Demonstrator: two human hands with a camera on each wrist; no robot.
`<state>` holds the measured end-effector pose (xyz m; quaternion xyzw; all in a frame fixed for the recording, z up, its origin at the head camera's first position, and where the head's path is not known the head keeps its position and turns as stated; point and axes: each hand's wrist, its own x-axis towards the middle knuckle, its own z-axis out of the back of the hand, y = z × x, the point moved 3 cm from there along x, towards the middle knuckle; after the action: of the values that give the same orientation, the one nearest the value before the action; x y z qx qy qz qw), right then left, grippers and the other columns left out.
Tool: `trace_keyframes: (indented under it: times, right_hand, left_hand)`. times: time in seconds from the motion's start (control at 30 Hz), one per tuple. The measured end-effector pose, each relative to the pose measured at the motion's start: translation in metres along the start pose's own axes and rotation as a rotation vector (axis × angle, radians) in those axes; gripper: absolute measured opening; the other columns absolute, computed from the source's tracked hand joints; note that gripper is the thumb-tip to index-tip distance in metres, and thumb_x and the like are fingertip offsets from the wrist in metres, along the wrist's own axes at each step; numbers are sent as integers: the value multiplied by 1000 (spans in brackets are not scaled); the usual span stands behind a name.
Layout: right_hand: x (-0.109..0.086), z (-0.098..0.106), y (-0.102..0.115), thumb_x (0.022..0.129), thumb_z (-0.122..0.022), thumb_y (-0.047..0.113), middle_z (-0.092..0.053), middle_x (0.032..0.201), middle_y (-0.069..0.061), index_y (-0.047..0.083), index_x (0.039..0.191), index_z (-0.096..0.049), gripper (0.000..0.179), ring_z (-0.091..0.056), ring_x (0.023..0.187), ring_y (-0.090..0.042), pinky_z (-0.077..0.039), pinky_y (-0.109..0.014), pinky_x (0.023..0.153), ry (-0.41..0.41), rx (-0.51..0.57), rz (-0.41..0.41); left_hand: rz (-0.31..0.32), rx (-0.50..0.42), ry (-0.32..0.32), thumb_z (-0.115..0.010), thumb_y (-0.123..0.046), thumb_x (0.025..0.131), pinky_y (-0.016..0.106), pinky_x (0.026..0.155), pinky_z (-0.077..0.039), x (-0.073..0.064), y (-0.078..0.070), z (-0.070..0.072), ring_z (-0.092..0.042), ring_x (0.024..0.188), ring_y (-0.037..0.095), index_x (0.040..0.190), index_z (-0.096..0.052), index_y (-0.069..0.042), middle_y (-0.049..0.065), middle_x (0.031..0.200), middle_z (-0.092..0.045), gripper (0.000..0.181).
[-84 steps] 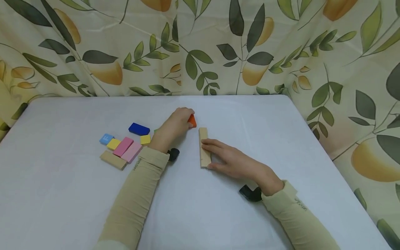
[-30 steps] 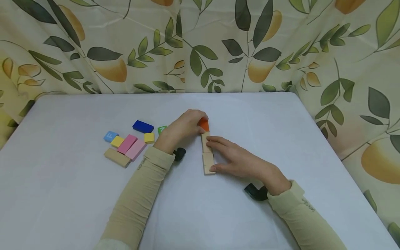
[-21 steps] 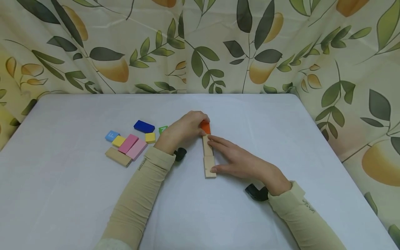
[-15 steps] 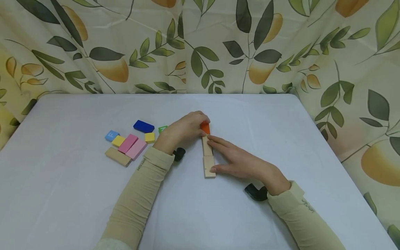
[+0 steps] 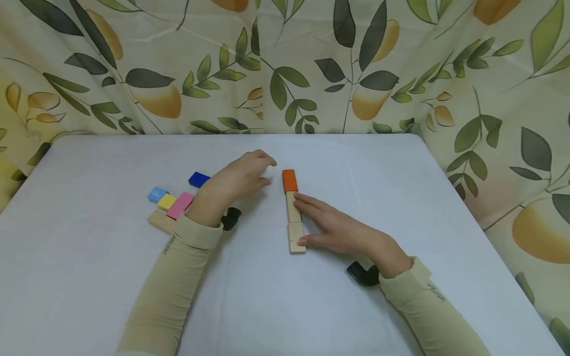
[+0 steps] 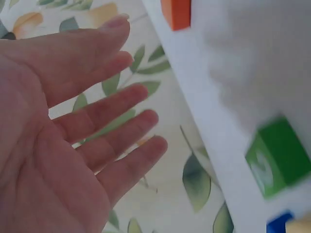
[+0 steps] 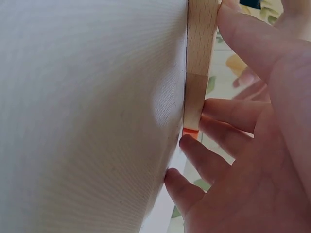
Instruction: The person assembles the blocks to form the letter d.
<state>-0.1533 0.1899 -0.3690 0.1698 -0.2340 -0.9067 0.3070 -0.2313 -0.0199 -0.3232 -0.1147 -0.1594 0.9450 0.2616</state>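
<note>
A row of blocks runs away from me on the white table in the head view. An orange block [image 5: 290,181] sits at the far end, touching a plain wooden block [image 5: 293,206]; a second plain wooden block [image 5: 296,238] follows nearer. My right hand [image 5: 345,227] rests along the row's right side, fingertips on the far wooden block and thumb at the nearer one. Left of the orange block, my left hand [image 5: 233,183] hovers with nothing in it, its fingers spread in the left wrist view. A green block [image 6: 279,158] shows there, hidden by this hand in the head view.
Left of the left hand lie a blue block [image 5: 199,179], a light-blue block [image 5: 158,194] with a letter, a yellow block [image 5: 166,201], a pink block [image 5: 180,205] and a wooden block [image 5: 162,222]. The left forearm partly covers this group. A leaf-patterned curtain [image 5: 285,69] hangs behind the table.
My left hand brought the orange block right to the row's far end, let go of it and drew back left. The right hand stayed along the wooden blocks.
</note>
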Motion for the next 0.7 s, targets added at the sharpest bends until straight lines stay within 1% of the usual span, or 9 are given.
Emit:
trace_keyframes:
  times: [0.07,0.17,0.3,0.4,0.47,0.57,0.7]
  right_hand:
    - [0,0,1,91,-71,40,-16,167,-4,9,157,-26,86,-20,153,-28,-27,-50,120,2,0,-4]
    - [0,0,2,90,-71,40,-16,167,-3,9,157,-26,86,-20,153,-28,-27,-50,120,2,4,-10]
    - [0,-2,0,90,-71,41,-17,167,-3,10,157,-26,86,-20,153,-28,-27,-51,120,-5,-5,-7]
    - [0,-3,-1,90,-71,41,-17,167,-3,10,157,-27,86,-21,152,-30,-26,-52,120,-12,-22,6]
    - [0,-3,-1,91,-70,41,-18,166,-4,9,156,-27,85,-22,152,-32,-26,-54,120,-18,-35,19]
    - [0,-3,0,91,-70,40,-18,166,-5,8,156,-27,84,-22,151,-32,-25,-54,120,-18,-42,27]
    - [1,-2,1,91,-71,38,-18,166,-7,7,156,-27,84,-23,151,-32,-23,-55,121,-20,-50,42]
  left_hand:
    - [15,6,-8,-62,-18,98,44,114,-41,-7,6,2,-47,134,31,137,-55,-6,15,145,-49,42]
    - [38,-9,-8,-62,-20,99,45,114,-40,-14,14,5,-46,135,32,139,-53,-6,16,147,-47,43]
    - [91,-68,-16,-60,-24,100,46,114,-39,-21,26,10,-44,136,31,142,-50,-6,14,150,-44,47]
    - [135,-105,-30,-59,-25,100,47,114,-38,-28,40,14,-43,136,30,145,-46,-6,13,151,-41,50]
    - [172,-131,-24,-57,-26,101,48,114,-38,-34,50,17,-41,138,31,146,-44,-6,13,153,-38,51]
    - [217,-152,-10,-56,-26,102,51,114,-37,-42,62,22,-40,138,33,147,-42,-5,16,155,-35,52]
    - [263,-143,3,-55,-25,102,54,116,-33,-49,75,28,-37,140,37,146,-43,-3,21,153,-36,51]
